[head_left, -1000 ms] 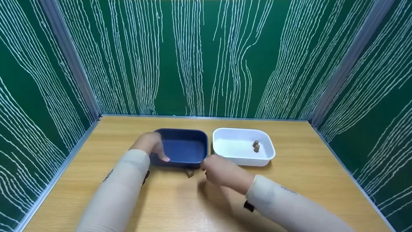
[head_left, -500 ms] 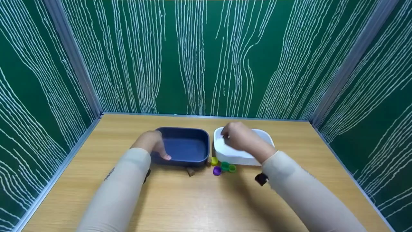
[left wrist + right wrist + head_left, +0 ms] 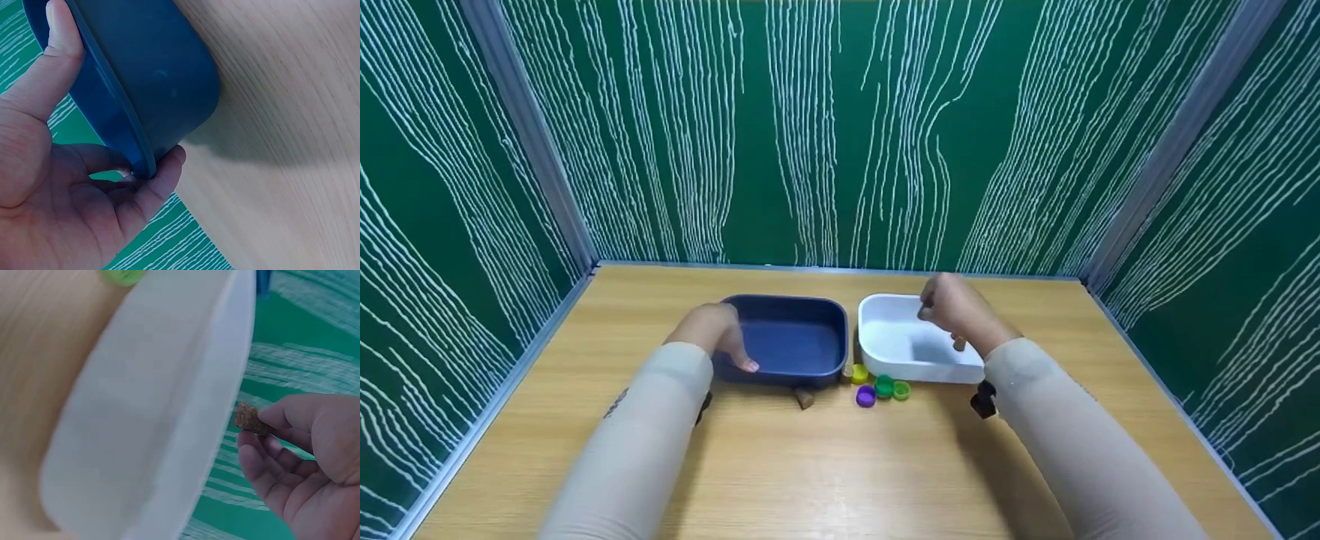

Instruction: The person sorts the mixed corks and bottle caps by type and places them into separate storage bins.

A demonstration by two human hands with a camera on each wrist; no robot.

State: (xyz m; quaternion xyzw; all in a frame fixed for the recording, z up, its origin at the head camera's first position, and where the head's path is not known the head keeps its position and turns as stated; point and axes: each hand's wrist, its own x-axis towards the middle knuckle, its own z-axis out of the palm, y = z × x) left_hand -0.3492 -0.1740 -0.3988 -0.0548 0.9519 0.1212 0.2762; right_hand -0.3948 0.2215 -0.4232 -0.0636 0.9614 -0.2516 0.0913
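My left hand (image 3: 712, 335) grips the left end of a dark blue bin (image 3: 795, 374). In the left wrist view, its fingers (image 3: 163, 174) curl round the rim, and the thumb lies along it. Over the white bin (image 3: 915, 370) hangs my right hand (image 3: 956, 304). A small cork (image 3: 247, 417) is pinched between its thumb and fingers, as the right wrist view shows. Inside the white bin, brown corks (image 3: 958, 343) are partly hidden by that hand. One cork (image 3: 804, 398) lies in front of the dark blue bin, and another cork (image 3: 847, 375) lies near its right front corner.
Small round caps lie before the white bin: a yellow cap (image 3: 859, 374), a purple cap (image 3: 865, 396), a green cap (image 3: 883, 386) and a light green cap (image 3: 901, 390). Green walls (image 3: 802, 150) with white streaks enclose the wooden table (image 3: 810, 472) at the back and sides.
My right hand has moved from the table between the bins up and right, over the white bin, uncovering the coloured caps. The left hand stays on the dark blue bin.
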